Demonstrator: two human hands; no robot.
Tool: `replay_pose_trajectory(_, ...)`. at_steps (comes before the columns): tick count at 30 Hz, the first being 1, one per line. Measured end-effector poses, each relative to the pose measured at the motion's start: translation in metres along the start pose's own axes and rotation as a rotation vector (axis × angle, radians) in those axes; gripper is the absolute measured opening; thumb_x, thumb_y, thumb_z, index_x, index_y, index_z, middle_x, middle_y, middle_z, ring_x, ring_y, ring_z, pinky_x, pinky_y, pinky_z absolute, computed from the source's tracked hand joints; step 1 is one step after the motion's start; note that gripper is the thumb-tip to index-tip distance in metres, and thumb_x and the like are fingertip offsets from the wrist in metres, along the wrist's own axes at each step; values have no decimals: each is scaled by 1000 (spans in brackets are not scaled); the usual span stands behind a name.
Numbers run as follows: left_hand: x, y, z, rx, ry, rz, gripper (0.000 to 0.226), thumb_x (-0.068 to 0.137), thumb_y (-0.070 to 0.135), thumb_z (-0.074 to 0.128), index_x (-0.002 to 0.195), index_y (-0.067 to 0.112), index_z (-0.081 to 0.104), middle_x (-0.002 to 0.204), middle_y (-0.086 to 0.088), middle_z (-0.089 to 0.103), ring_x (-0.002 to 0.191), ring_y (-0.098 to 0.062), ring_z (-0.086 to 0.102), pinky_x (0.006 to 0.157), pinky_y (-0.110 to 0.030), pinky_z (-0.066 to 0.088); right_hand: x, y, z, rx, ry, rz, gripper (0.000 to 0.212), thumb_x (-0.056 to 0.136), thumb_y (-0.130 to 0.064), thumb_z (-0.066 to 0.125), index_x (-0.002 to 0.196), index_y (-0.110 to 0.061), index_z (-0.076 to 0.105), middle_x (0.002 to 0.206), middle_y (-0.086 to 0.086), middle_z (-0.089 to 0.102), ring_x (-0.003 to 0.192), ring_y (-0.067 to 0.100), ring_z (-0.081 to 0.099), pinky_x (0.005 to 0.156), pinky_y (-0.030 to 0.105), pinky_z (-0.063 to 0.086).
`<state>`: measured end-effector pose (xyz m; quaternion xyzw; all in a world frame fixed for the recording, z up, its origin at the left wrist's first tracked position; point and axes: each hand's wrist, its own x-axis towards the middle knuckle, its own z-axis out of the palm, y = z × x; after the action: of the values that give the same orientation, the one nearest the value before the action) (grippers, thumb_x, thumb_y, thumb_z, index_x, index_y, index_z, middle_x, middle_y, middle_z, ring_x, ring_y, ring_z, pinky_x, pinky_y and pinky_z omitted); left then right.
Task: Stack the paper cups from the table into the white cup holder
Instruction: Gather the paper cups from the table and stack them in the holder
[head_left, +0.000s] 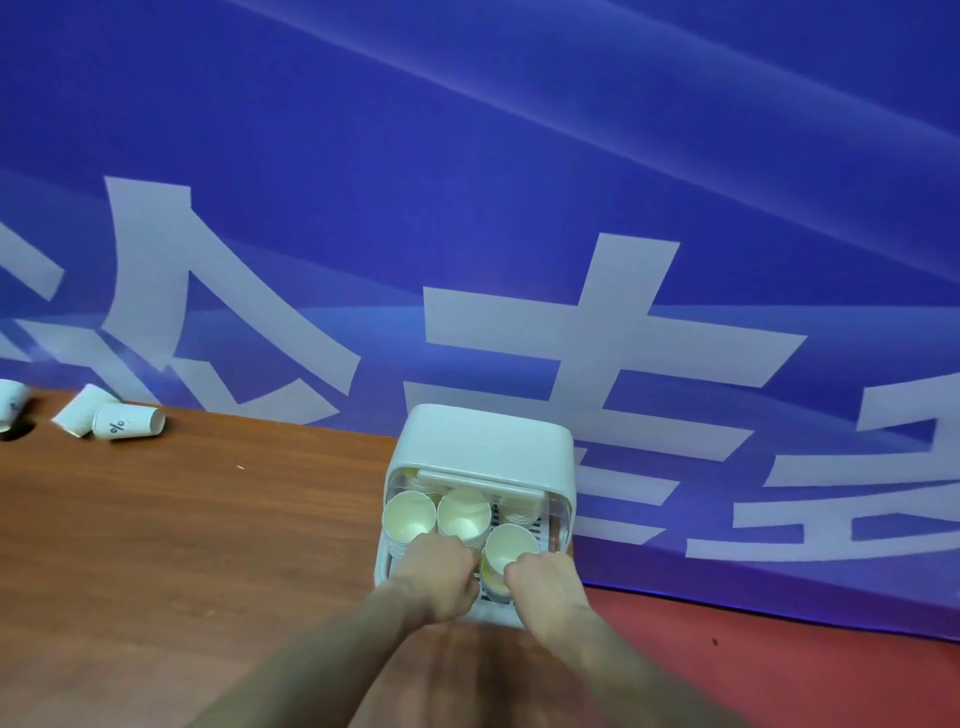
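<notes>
Far left on my wooden table (208, 519), three loose paper cups (127, 422) lie tipped on their sides, well apart from everything else. To the right stands the white cup holder (483, 441), its tray pulled out toward me with stacks of cups inside. My left hand (441, 577) rests curled over the tray's near left part; I cannot tell what it holds. My right hand (545, 582) grips the near right cup stack (509, 545), fingers curled round its rim.
</notes>
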<state>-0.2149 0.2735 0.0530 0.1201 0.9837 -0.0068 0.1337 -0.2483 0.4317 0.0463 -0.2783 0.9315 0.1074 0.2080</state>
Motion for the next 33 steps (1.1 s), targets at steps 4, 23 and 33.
replay_pose_trajectory(4, -1, -3, 5, -14, 0, 5, 24, 88, 27, 43, 96, 13, 61, 98, -14, 67, 92, -38, 59, 67, -34, 34, 8, -3, 3, -16, -7, 5, 29, 94, -3, 48, 119, -8, 62, 118, 12, 64, 111, 32, 61, 83, 34, 44)
replay_pose_trajectory(23, -127, -113, -113, 234, 132, -290, 27, 87, 29, 42, 98, 16, 63, 98, -10, 70, 90, -37, 65, 71, -34, 45, -13, -100, -151, 172, 321, -268, 32, 91, -37, 45, 100, -13, 65, 106, 13, 65, 100, 35, 62, 83, 35, 46)
replay_pose_trajectory(33, -310, -208, -141, 235, 233, -599, 24, 87, 32, 45, 96, 18, 62, 97, -7, 68, 87, -29, 64, 68, -33, 46, -41, -278, -242, 92, 490, -497, 37, 93, -41, 47, 105, -12, 68, 107, 13, 67, 102, 34, 62, 80, 36, 47)
